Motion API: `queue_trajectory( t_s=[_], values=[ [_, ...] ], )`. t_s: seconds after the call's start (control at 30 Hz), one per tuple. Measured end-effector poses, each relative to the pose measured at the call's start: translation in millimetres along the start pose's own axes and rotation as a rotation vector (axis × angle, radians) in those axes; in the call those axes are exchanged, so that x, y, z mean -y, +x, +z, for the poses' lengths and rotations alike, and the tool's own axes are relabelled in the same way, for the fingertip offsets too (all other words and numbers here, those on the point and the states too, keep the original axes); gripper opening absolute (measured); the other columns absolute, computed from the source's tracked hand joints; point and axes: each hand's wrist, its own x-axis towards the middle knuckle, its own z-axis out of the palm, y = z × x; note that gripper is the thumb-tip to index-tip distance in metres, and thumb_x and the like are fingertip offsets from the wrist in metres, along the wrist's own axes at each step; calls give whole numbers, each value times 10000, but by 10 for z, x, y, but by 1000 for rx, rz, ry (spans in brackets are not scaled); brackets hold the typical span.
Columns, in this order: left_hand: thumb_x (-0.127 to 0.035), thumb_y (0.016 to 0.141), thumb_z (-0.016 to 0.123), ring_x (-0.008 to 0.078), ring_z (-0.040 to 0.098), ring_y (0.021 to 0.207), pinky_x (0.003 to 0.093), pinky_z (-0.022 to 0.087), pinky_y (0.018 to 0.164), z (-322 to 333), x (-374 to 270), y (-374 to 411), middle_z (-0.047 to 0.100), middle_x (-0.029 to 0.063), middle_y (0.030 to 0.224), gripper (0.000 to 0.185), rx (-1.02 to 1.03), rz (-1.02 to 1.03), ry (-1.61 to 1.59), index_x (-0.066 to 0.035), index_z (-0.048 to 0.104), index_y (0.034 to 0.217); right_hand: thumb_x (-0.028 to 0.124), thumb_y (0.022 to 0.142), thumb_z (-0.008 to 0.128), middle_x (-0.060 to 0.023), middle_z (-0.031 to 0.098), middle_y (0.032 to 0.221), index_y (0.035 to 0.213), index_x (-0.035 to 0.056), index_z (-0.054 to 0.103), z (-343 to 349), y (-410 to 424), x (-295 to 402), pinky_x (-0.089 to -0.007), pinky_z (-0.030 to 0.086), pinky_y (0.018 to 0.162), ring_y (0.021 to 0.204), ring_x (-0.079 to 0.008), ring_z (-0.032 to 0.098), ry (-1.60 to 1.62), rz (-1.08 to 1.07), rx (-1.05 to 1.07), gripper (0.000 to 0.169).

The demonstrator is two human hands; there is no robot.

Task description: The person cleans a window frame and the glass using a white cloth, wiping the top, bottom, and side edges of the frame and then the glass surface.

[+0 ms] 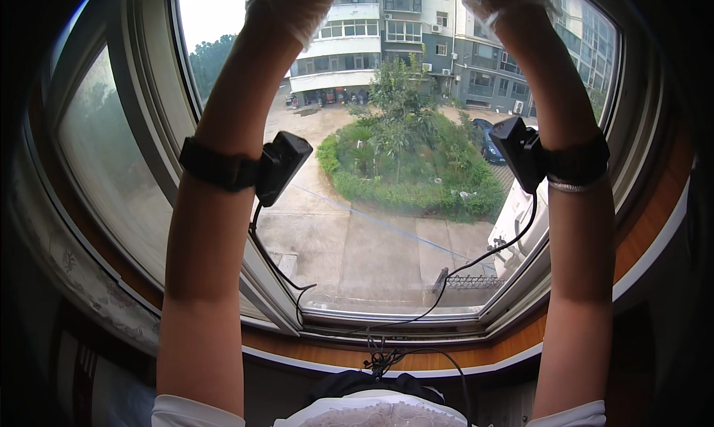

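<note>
My left hand (293,3), in a clear plastic glove, reaches to the top edge of the picture in front of a window pane (385,265). My right hand (505,0), gloved likewise, is raised at the top right. The fingers of both lie beyond the picture, so what they hold or touch is hidden. Each forearm bears a black strap with a small black device, the left device (283,168) and the right device (517,154), and a thin black cable (446,285) runs down from each.
A pale window frame (268,293) and a wooden sill (334,353) curve around me. A second frosted-looking pane (111,131) stands at the left. Bundled cables (385,361) hang at my chest. Outside are a shrub bed (413,170), a parked car and buildings.
</note>
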Motion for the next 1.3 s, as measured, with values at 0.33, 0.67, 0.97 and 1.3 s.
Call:
queue_trajectory(
  t_s=[0.33, 0.67, 0.97, 1.3],
  values=[
    [-133, 910, 734, 228, 637, 801, 451, 541, 711, -616, -1621, -1517, 627, 69, 942, 184, 397, -520, 76, -180, 674, 1078, 196, 883, 778, -33, 679, 994, 1050, 194, 792, -78, -1883, 929, -317, 579, 785, 960, -172, 655, -254, 125, 202, 167],
    [-48, 766, 803, 214, 620, 827, 396, 523, 735, -1612, -3191, -3010, 571, 11, 939, 357, 743, -660, -137, -219, 737, 1073, 48, 714, 807, 7, 620, 1016, 984, 269, 791, -242, -4275, 2144, -355, 510, 777, 913, -176, 637, -252, 445, 443, 350],
    [-27, 739, 794, 211, 645, 832, 381, 538, 722, -1571, -3106, -2825, 572, 2, 956, 462, 738, -662, -85, -272, 721, 1124, 42, 740, 792, -15, 633, 1004, 1004, 238, 800, -279, -4235, 2179, -371, 507, 800, 932, -208, 632, -216, 503, 434, 329],
    [-22, 786, 782, 240, 616, 862, 414, 492, 764, -1174, -2610, -2273, 585, 31, 963, 422, 531, -711, 66, -204, 705, 1159, 35, 771, 796, -60, 639, 1003, 1043, 175, 743, -144, -3184, 1686, -401, 506, 756, 912, -265, 625, -165, 443, 182, 310]
  ],
)
